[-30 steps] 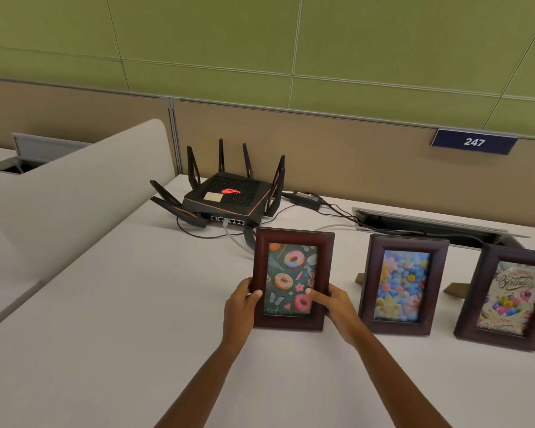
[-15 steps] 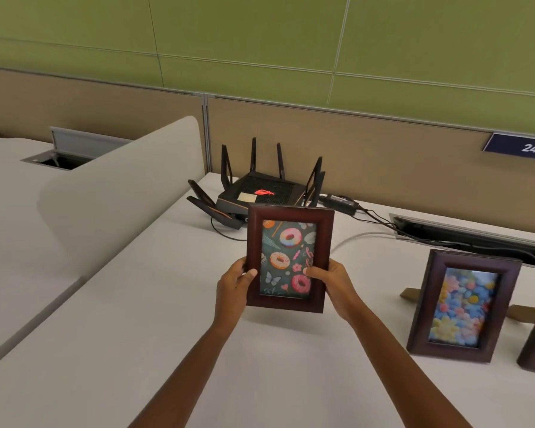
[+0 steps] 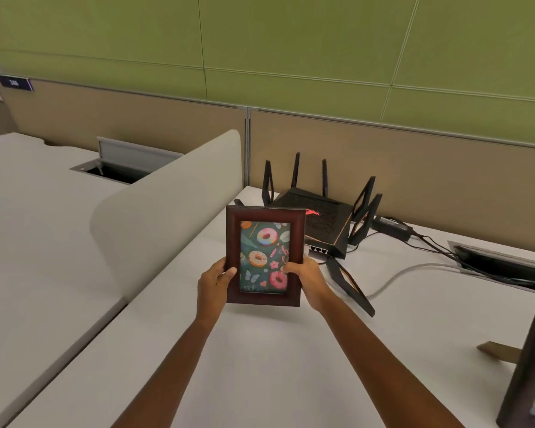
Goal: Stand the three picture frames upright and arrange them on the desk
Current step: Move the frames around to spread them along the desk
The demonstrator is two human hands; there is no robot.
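A dark wooden picture frame with a donut picture (image 3: 264,233) is held upright, a little above the white desk (image 3: 260,359). My left hand (image 3: 214,284) grips its lower left edge, thumb on the front. My right hand (image 3: 307,281) grips its lower right edge. A second dark frame (image 3: 527,369) stands upright at the right edge of the view, cut off, its back prop (image 3: 498,351) resting on the desk. The third frame is out of view.
A black router with antennas (image 3: 320,222) sits right behind the held frame, with cables (image 3: 414,268) running right to an open cable tray (image 3: 507,265). A pale curved divider (image 3: 164,208) separates this desk from the one on the left.
Both hands have carried the donut frame leftward and lifted it off the desk. The view has turned left, so the two standing frames slid to the right edge and one is gone.
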